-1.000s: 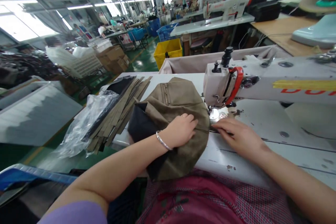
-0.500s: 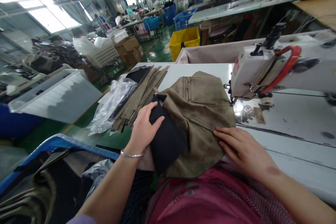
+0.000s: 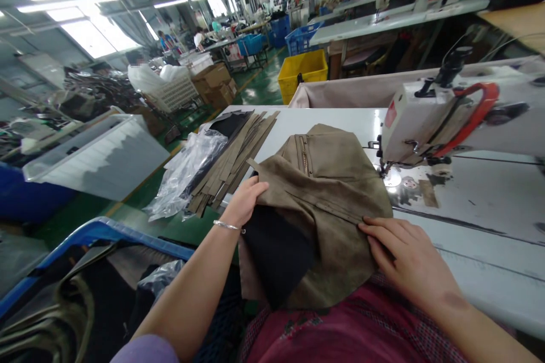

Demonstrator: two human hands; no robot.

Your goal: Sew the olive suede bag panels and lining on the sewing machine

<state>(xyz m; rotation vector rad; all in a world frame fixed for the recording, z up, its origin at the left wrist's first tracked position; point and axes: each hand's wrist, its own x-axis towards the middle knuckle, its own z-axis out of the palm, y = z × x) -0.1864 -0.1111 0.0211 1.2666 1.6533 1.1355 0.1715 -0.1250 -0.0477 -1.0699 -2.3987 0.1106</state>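
An olive-brown garment piece (image 3: 340, 198) with a short zipper (image 3: 305, 156) and a line of stitching lies creased over the front edge of the table. My left hand (image 3: 247, 201) pinches its left edge, thumb on top and fingers underneath. Below that hand hangs a dark navy lining panel (image 3: 281, 252), partly folded under the brown cloth. My right hand (image 3: 404, 249) grips the cloth at the right end of the stitched line, its fingertips pressed together. Right of the cloth stands a sewing machine (image 3: 417, 119), its needle area just beyond the garment's edge.
Brown fabric strips (image 3: 230, 164) and a clear plastic bag (image 3: 183, 176) lie on the table's left side. A blue-rimmed bin (image 3: 106, 227) of cloth stands lower left. Behind are a white bin (image 3: 102, 153), a yellow crate (image 3: 302, 71) and another sewing table (image 3: 400, 22).
My left hand has gone from lying spread on the navy lining to pinching the brown edge, which now covers more of the lining. My right hand stays at the stitched line.
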